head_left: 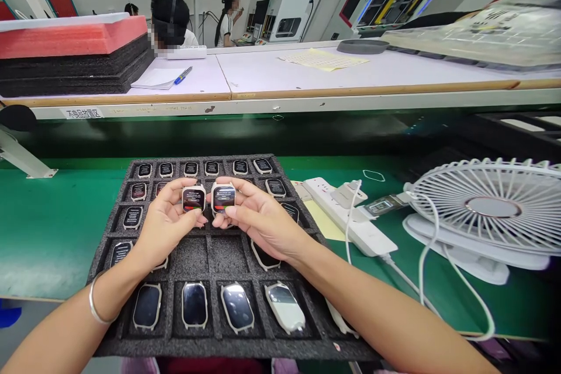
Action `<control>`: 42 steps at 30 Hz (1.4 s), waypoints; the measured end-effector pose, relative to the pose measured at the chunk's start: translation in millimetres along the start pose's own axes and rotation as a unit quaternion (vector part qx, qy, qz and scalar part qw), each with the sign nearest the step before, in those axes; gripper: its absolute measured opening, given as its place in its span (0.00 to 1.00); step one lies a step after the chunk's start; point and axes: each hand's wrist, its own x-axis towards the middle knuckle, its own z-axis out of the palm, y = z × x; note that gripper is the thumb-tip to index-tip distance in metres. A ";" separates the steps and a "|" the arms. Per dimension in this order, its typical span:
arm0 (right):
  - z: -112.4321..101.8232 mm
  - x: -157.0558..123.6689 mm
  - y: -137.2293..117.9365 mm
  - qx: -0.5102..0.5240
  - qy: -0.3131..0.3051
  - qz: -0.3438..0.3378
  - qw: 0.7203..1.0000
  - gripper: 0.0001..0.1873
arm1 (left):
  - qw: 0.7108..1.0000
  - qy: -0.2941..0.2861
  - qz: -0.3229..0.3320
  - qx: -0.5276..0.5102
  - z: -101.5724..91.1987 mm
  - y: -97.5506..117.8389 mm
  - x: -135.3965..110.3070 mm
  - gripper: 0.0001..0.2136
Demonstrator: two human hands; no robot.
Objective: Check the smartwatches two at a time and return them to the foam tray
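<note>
My left hand (pixel 170 216) pinches a smartwatch case (pixel 193 197) without a strap, its lit screen showing text and a red bar. Close beside it, my right hand (pixel 252 210) holds a second smartwatch case (pixel 223 195), with the thumb on the lower part of its lit screen. Both are held above a black foam tray (pixel 188 257) divided into square pockets. Several more watch cases lie in the pockets; the far rows show text, while the nearest row, including one watch (pixel 194 304), has dark screens. My hands and forearms hide some pockets.
To the right are a white power strip (pixel 346 216) with cables and a white fan (pixel 493 207). A raised shelf (pixel 254 73) crosses behind the tray, bearing foam sheets (pixel 74 41), a pen (pixel 183 75) and paper. Other people sit and stand beyond.
</note>
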 end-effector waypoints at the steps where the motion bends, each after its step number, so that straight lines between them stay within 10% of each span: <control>1: 0.0 -0.1 0.3 -0.006 0.003 0.000 1.000 0.24 | 1.000 0.001 -0.002 0.001 0.1 -0.1 0.1 0.21; 42: 2.0 8.1 8.0 -0.024 0.054 -0.036 0.998 0.19 | 0.998 -0.009 -0.049 -0.050 1.1 3.4 -3.9 0.21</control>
